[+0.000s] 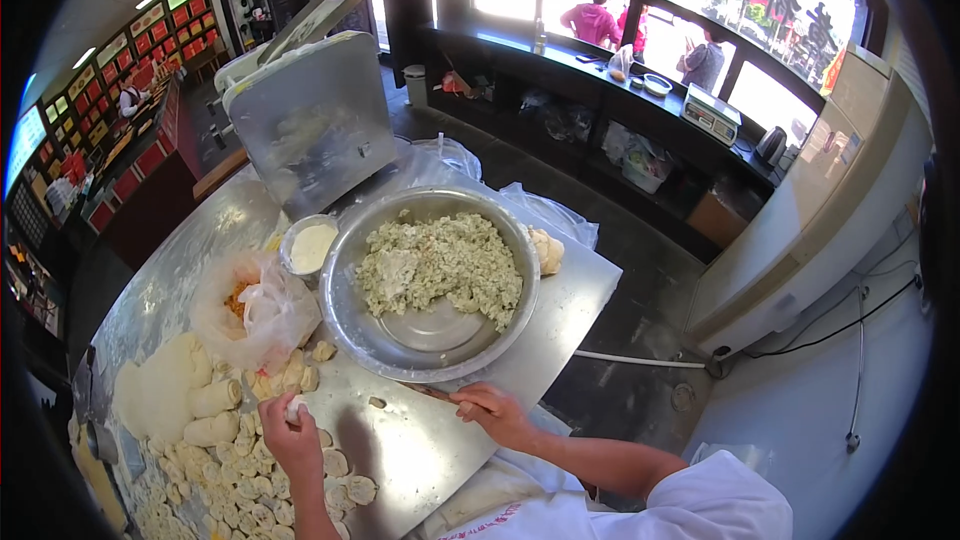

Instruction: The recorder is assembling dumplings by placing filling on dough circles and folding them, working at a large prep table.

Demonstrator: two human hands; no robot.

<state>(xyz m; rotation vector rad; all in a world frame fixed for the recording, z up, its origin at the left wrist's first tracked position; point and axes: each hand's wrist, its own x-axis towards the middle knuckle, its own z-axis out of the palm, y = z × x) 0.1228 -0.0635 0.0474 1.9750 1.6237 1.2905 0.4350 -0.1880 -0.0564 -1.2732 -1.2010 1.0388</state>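
Observation:
My left hand is closed around a small white piece of dough, most of it hidden by the fingers. My right hand grips a thin, flat brown stick, which points left just below the near rim of a large steel bowl. Inside that bowl, a chopped pale-green filling is heaped toward the far side, leaving bare metal nearest me. Many small flattened dough rounds cover the table beneath and beside my left hand. Thicker dough rolls and a big dough slab lie farther left.
A plastic bag with orange crumbly contents and a small bowl of white paste flank the big bowl. Behind stands a floury metal machine. The steel table ends at my right. A scale sits on the window counter.

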